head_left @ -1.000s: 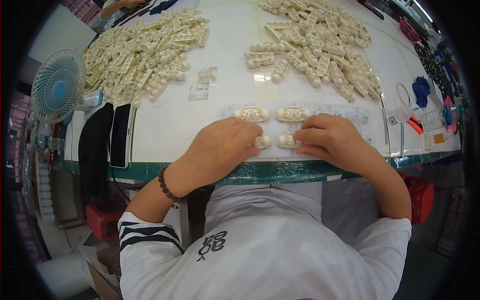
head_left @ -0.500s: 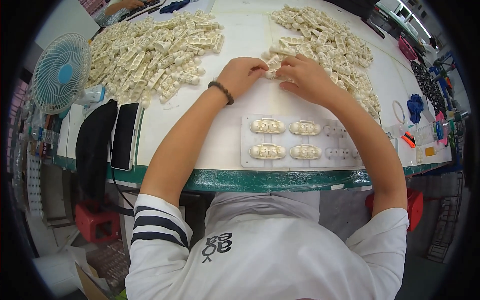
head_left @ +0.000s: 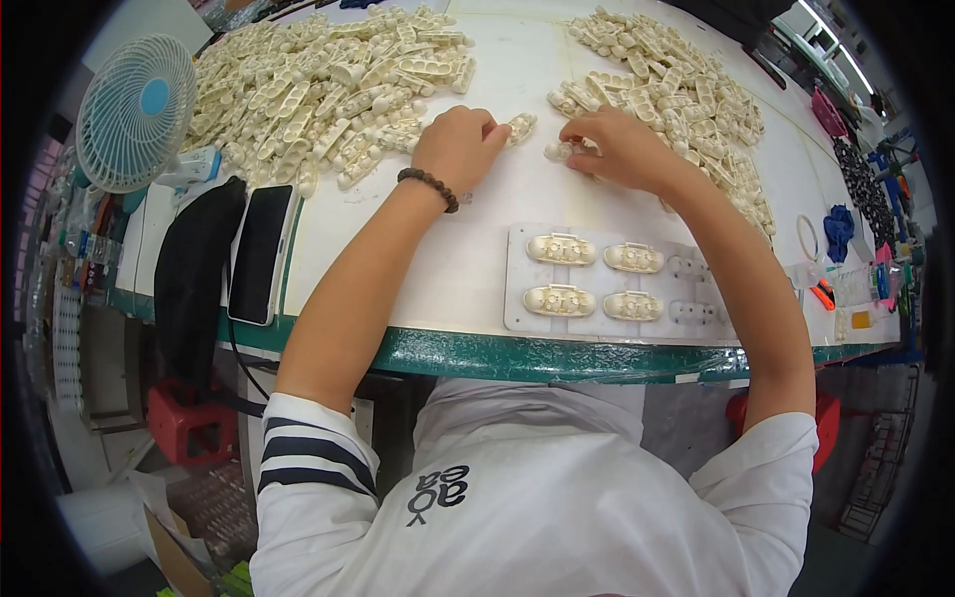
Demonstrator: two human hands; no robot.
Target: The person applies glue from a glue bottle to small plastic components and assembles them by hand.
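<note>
My left hand (head_left: 460, 147) is closed, and a cream-coloured molded plastic piece (head_left: 521, 127) sticks out past its thumb and fingertips. Across a short gap, my right hand (head_left: 622, 149) pinches another cream plastic piece (head_left: 559, 151), mostly covered by the fingers. Nearer to me lies a flat whitish fixture plate (head_left: 516, 284). On it sit several elongated cream plastic parts (head_left: 560, 249) in two rows. The plate's right end shows bare pegs (head_left: 688, 267) and is partly hidden by my right forearm.
Large heaps of cream parts lie at the left (head_left: 328, 95) and right (head_left: 686, 85) of the white table (head_left: 448, 269). A fan (head_left: 137, 112), a black pouch (head_left: 194, 279) and a phone (head_left: 265, 254) are at the left. An orange-handled tool (head_left: 824, 295) lies right.
My hands have drawn apart from where they nearly met, each now with a cream piece at its fingertips. The whole view has shifted slightly; the parts on the plate look the same.
</note>
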